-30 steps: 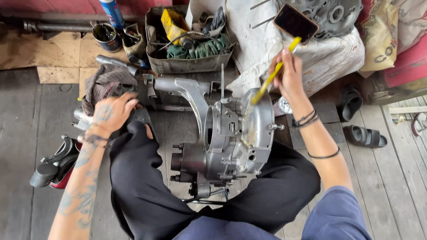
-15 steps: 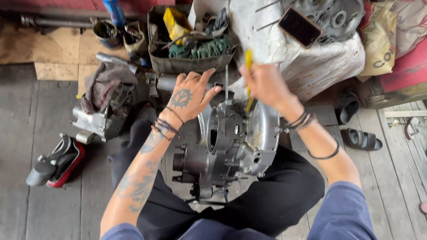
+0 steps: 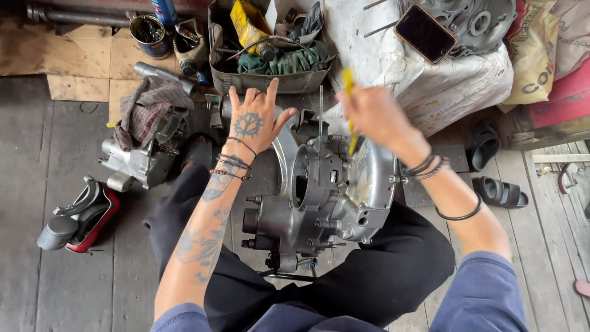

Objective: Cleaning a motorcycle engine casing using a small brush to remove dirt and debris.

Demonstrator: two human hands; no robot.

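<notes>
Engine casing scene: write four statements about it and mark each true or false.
1. The right hand holds a yellow-handled tool over the engine casing. True.
2. The left hand is clenched in a fist. False: its fingers are spread open.
3. A phone lies on the white cloth above the casing. True.
4. The grey rag lies to the right of the casing. False: it lies to the left, draped over another metal engine part.

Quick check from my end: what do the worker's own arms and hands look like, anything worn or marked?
Left hand: dark gear-like tattoo on its back, beaded bracelets at the wrist, tattoos along the forearm. Right hand: dark wrist bands, one thin black band higher up. Blue sleeves pushed up.
</notes>
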